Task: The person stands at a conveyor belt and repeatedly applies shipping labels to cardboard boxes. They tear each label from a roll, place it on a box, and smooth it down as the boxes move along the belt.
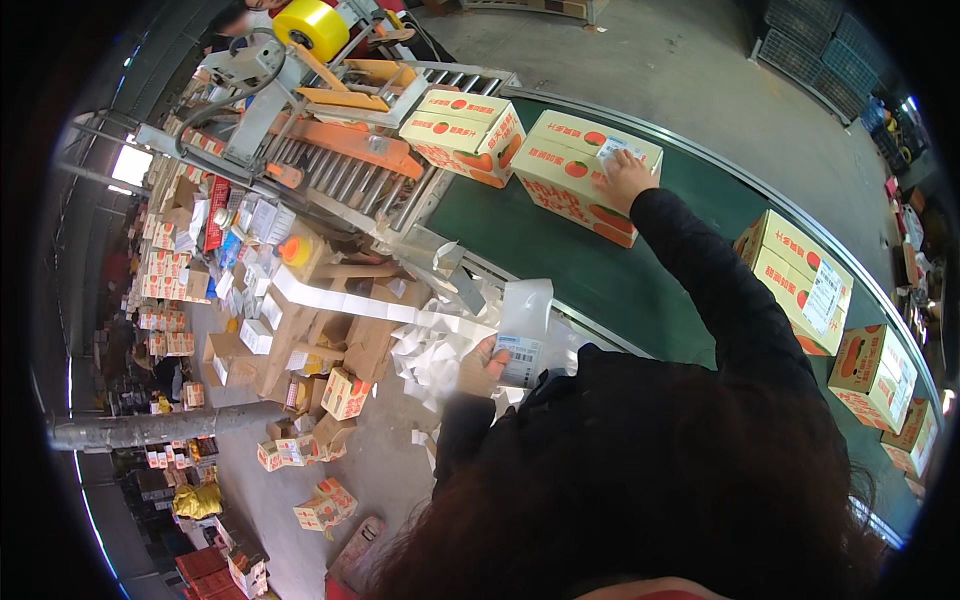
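Note:
My right hand (626, 180) lies on the top of a printed fruit carton (559, 161), touching a white shipping label (619, 147) near its edge. The carton rests on a green conveyor belt (487, 225). In my left hand (481, 367) is a strip of shipping labels (519, 358) with a bare, glossy backing (527, 300) at its upper end. Another carton (465, 135) sits just to the left on the belt, with no label visible on it. To the right stands a carton (802, 281) with a large white label on top.
A carton sealing machine with a yellow tape roll (311, 30) and metal rollers (349, 180) adjoins the belt. Crumpled white paper strips (431, 356) pile beside my left hand. A cluttered wooden table (300, 300) stands left. More labelled cartons (874, 379) sit along the belt's right end.

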